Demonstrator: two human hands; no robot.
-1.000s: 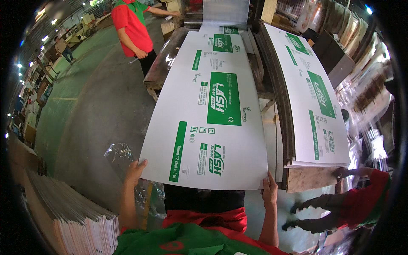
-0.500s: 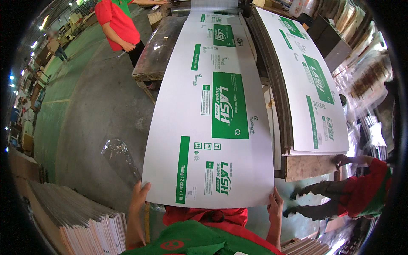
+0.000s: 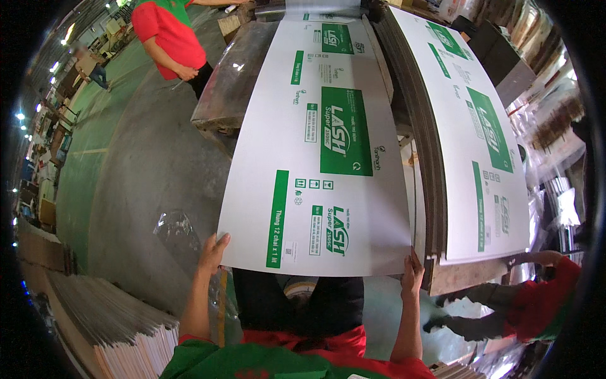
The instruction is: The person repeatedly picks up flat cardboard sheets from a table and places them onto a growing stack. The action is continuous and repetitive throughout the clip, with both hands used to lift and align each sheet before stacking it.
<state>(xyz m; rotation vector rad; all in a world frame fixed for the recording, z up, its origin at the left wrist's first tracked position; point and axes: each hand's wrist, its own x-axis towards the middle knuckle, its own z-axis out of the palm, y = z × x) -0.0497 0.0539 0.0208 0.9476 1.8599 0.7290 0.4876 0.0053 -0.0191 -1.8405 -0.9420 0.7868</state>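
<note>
Printed cardboard sheet (image 3: 328,158), one, white with green panels: near corners pinched by left hand (image 3: 213,251) and right hand (image 3: 412,273). One stack of like sheets (image 3: 467,126) just right; one stack (image 3: 120,322) near left.

A large white cardboard sheet (image 3: 322,145) printed with green panels and lettering lies flat and lengthwise, its far end at the machine, its near edge lifted clear of the floor, just left of a tall stack of matching sheets (image 3: 480,132)
</note>
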